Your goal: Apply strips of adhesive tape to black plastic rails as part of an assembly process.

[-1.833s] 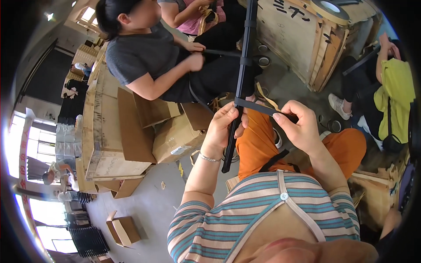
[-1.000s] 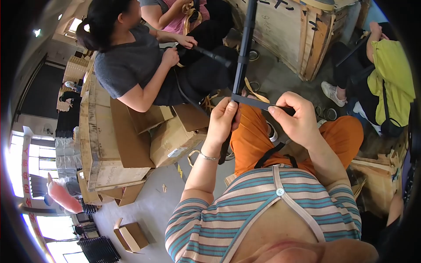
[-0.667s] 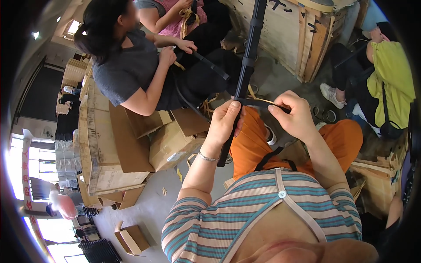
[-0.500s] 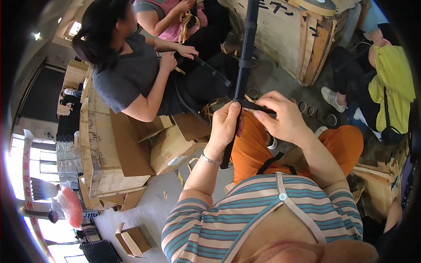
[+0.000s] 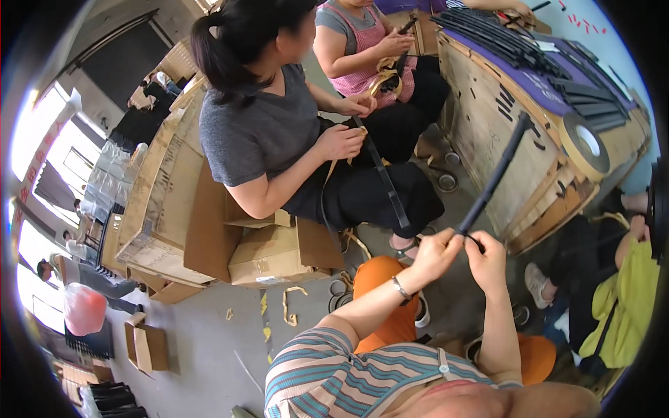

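- Far on the left we see a small open brown cardboard box [image 5: 148, 346] lying on the grey floor [image 5: 209, 348].
- Next comes a tall wooden crate [image 5: 157, 202], and a big brown cardboard box [image 5: 268, 254] sits just beside it.
- A person in a grey shirt [image 5: 261, 132] sits on that box and holds a long black strip [image 5: 382, 177] across the lap.
- Behind, another person in a pink apron [image 5: 362, 49] also works with both hands.
- On the floor near the box lie some thin tan paper strips [image 5: 289, 306].
- Our left hand [image 5: 437, 252] is closed on the low end of a long thin black rubber strip [image 5: 491, 181]. A thin bracelet [image 5: 398, 289] is on that wrist.
- Our right hand [image 5: 488, 261] is just beside the left hand, touching it. Its fingers pinch the same low end of the strip.
- The strip goes up and to the right from our hands, tilted, in front of a big wooden surface [image 5: 502, 139].
- We wear a striped shirt [image 5: 348, 380] and orange trousers [image 5: 383, 292].
- On the wooden surface lies a pile of more black strips [image 5: 509, 42] on a purple sheet [image 5: 536, 80]. A round roll of tan tape [image 5: 584, 143] sits near its edge.
- Far on the right sits a person in a yellow top [image 5: 627, 299].
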The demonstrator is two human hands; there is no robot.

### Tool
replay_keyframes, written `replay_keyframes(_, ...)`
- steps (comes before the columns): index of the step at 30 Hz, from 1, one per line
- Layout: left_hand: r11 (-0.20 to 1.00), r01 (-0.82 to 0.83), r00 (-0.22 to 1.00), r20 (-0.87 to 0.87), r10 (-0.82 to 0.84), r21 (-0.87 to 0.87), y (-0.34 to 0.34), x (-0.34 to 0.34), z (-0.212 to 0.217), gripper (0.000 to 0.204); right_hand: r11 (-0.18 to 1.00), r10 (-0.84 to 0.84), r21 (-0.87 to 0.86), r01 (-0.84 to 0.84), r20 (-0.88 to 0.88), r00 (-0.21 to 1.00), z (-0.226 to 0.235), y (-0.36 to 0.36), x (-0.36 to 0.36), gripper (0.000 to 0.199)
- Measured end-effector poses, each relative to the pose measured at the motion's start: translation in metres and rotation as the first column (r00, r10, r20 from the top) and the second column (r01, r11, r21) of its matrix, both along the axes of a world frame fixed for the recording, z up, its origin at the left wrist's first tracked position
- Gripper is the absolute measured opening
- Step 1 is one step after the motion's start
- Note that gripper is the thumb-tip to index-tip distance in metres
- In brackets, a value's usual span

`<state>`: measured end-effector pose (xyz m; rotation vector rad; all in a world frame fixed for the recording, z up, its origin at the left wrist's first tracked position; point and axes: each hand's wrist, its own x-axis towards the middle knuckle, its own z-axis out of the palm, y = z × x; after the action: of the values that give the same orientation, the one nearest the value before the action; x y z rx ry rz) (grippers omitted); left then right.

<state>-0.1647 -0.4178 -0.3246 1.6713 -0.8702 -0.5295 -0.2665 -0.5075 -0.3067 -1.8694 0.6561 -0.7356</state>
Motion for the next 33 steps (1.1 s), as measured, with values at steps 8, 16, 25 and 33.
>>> replay_keyframes(8, 0.990, 0.043, 0.997, 0.072, -0.034, -0.138, -0.036, -0.001, -0.044, 0.028, 0.945, 0.024, 0.324, 0.044, -0.204, 0.979, -0.034, -0.042, -0.007, 0.020)
replay_keyframes(16, 0.976, 0.122, 0.992, 0.042, -0.116, -0.181, -0.038, -0.015, -0.032, 0.027, 0.934, -0.013, 0.355, 0.029, -0.048, 0.999, -0.021, -0.039, -0.020, 0.011)
replay_keyframes(25, 0.918, 0.006, 0.920, -0.357, -0.161, -0.397, -0.034, -0.015, -0.015, 0.036, 0.924, -0.290, -0.266, 0.275, -0.020, 0.957, 0.020, -0.002, 0.003, 0.010)
replay_keyframes(33, 0.865, 0.036, 0.923, -0.316, -0.221, -0.500, -0.039, -0.031, -0.015, 0.031, 0.823, -0.407, -0.421, 0.382, 0.031, 0.913, 0.040, 0.014, -0.018, 0.011)
